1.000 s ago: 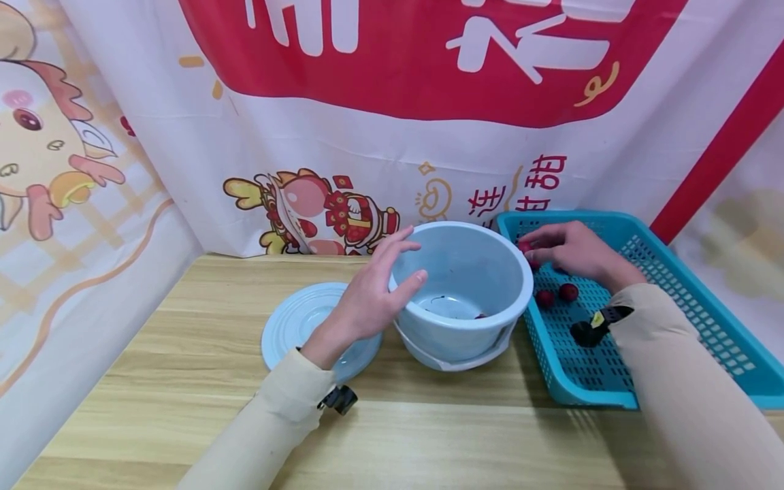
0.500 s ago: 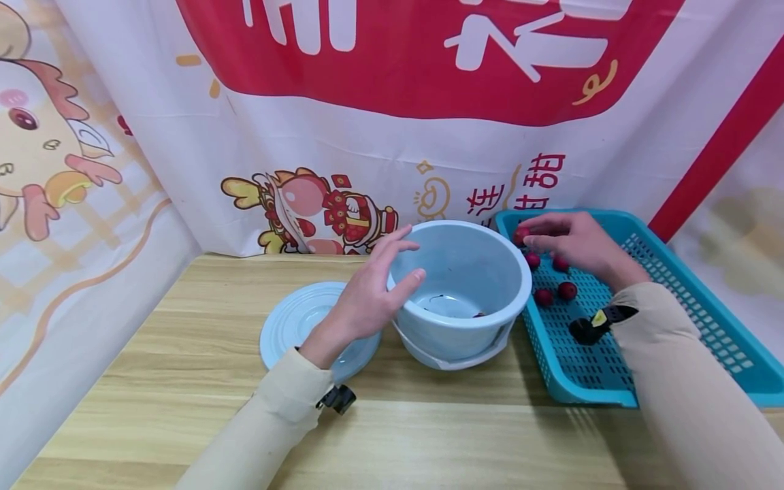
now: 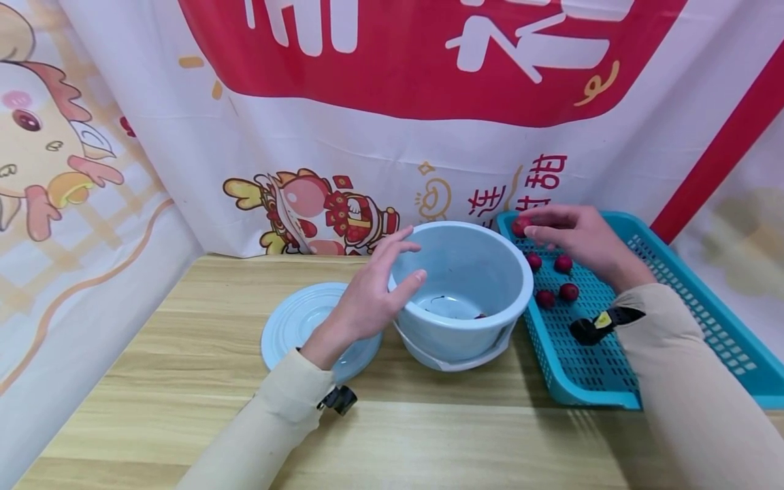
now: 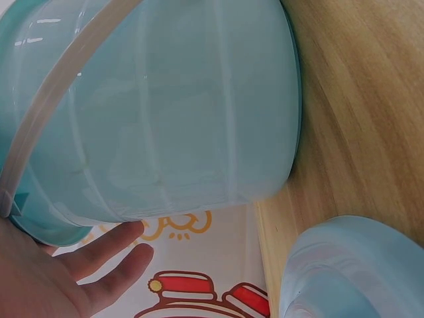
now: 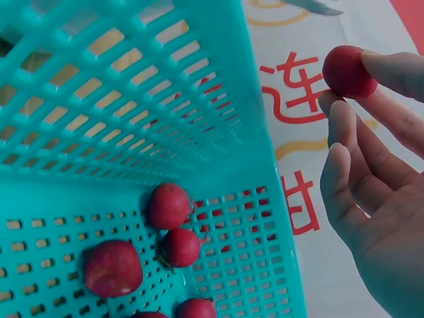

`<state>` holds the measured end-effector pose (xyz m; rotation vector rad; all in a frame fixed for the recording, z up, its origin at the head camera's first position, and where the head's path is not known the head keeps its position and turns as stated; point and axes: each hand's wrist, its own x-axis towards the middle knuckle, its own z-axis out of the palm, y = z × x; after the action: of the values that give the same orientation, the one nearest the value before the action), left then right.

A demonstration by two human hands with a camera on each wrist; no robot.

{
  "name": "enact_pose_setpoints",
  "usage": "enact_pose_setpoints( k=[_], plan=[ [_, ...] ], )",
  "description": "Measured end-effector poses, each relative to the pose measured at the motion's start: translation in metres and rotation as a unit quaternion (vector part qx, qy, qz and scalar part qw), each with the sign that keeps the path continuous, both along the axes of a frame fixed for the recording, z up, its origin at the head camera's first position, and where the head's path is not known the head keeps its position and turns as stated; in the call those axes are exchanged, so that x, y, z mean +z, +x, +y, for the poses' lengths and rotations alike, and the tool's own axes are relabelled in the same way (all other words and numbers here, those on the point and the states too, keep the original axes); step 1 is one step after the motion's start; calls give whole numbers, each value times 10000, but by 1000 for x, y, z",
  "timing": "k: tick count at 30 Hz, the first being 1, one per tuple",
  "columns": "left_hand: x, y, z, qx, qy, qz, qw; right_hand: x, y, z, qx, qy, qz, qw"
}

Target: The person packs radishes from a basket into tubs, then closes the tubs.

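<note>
My right hand (image 3: 591, 241) pinches a small round red radish (image 5: 350, 71) between thumb and fingertips, above the far left corner of the turquoise basket (image 3: 554, 371). Several more radishes (image 3: 569, 292) lie on the basket floor, some with thin root or stalk ends in the right wrist view. Left of the basket stands a light blue bucket (image 3: 453, 340), its handle hanging down. A bit of something dark red (image 3: 480, 316) shows at its bottom, mostly hidden by the near wall. My left hand (image 3: 373, 292) is at the bucket's left rim, fingers extended and thumb over the opening.
A round light blue lid (image 3: 288, 333) lies on the wooden table (image 3: 184, 381), partly beneath my left forearm. A printed cloth (image 3: 343, 156) hangs directly behind the bucket and basket. The basket's raised wall (image 5: 265, 159) stands between its radishes and the bucket.
My right hand has risen from the basket floor with the radish, moving slightly toward the back. The radishes beneath it have come into view. My left hand keeps its place.
</note>
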<state>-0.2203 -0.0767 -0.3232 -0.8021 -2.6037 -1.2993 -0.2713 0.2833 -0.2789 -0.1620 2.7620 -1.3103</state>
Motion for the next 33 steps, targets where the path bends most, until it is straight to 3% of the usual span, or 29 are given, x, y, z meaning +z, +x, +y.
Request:
enact_pose_setpoints(
  k=[7,19,27,33],
  plan=[
    [1,0,0,25,-6,11,10000,5,8,-7,33,-307,365,9989],
    [0,1,1,55,-7,17,10000,6,18,-29,545,-896,892,9905],
    [1,2,1,29,-36,22,10000,4,21,-37,745,-848,1006,9885],
    [2,3,2,64,-32,-21,10000,2,22,-47,1209,-858,1245,9811]
  ],
)
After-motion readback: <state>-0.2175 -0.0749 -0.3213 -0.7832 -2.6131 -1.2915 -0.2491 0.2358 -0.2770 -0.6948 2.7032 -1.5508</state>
